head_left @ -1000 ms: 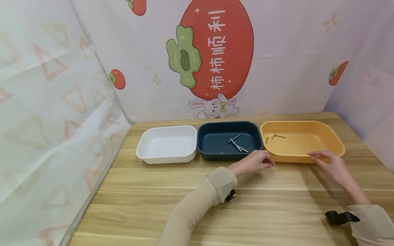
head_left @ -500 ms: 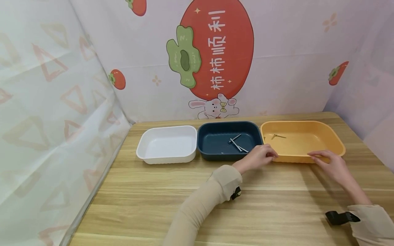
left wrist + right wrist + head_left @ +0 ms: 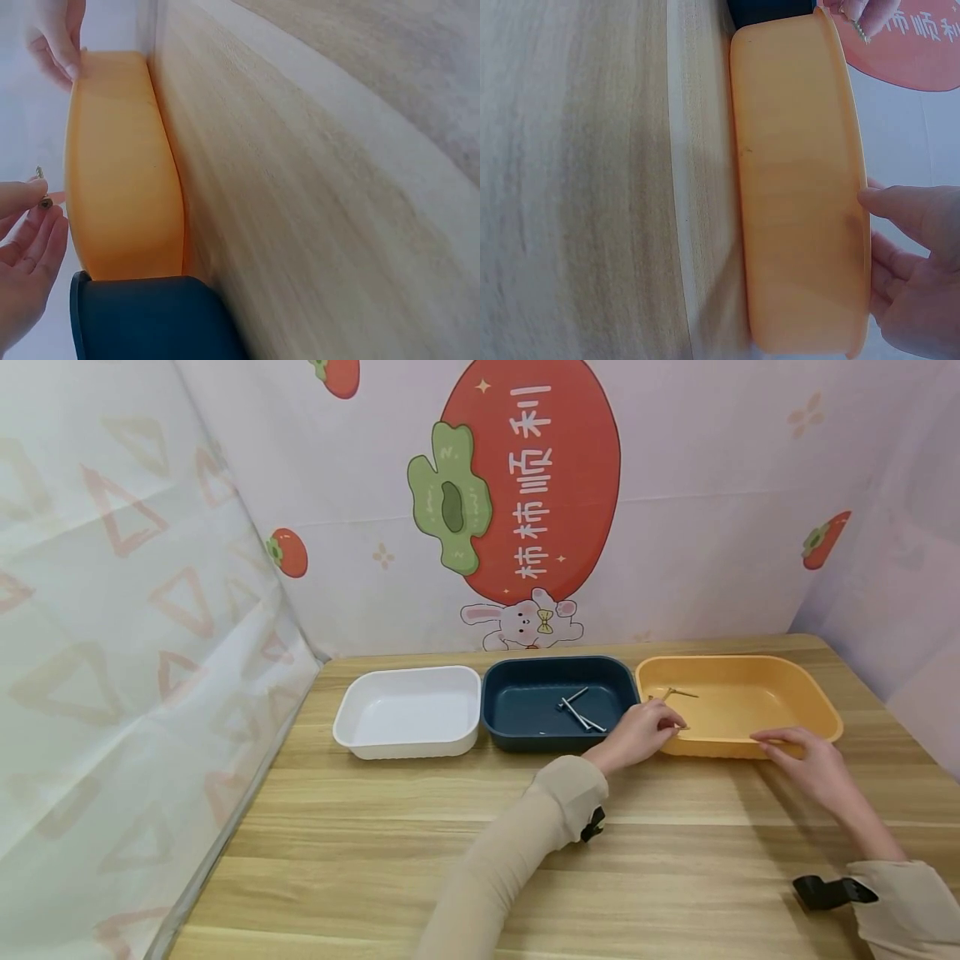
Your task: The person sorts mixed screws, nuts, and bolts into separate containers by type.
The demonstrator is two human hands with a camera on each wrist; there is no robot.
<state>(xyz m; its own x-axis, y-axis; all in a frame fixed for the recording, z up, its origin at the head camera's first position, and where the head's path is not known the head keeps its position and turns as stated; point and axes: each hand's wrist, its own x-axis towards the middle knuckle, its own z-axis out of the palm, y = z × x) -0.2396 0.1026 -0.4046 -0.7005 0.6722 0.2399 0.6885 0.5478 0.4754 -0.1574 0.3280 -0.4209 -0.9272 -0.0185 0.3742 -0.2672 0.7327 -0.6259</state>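
My left hand [image 3: 643, 730] is over the near-left rim of the yellow tray [image 3: 750, 747]. Between its thumb and fingertips it pinches a small brass-coloured screw [image 3: 45, 196], whose threaded tip [image 3: 860, 31] also shows in the right wrist view. My right hand [image 3: 813, 768] holds the tray's near rim toward the right, thumb on the outer side and fingers beyond the rim. Inside the tray, near its left end, lie a few brass-coloured screws [image 3: 681, 693], partly hidden behind my left hand.
A dark blue tray [image 3: 517, 742] with several silver screws [image 3: 576, 713] touches the yellow tray's left side. Left of it stands a white tray [image 3: 405, 749]. All three stand on a wooden table [image 3: 360, 843] before a printed cloth backdrop [image 3: 675, 568].
My left hand has moved right and up, from in front of the blue tray's corner to over the yellow tray's rim, with the screw now showing. The right hand has stayed on the rim.
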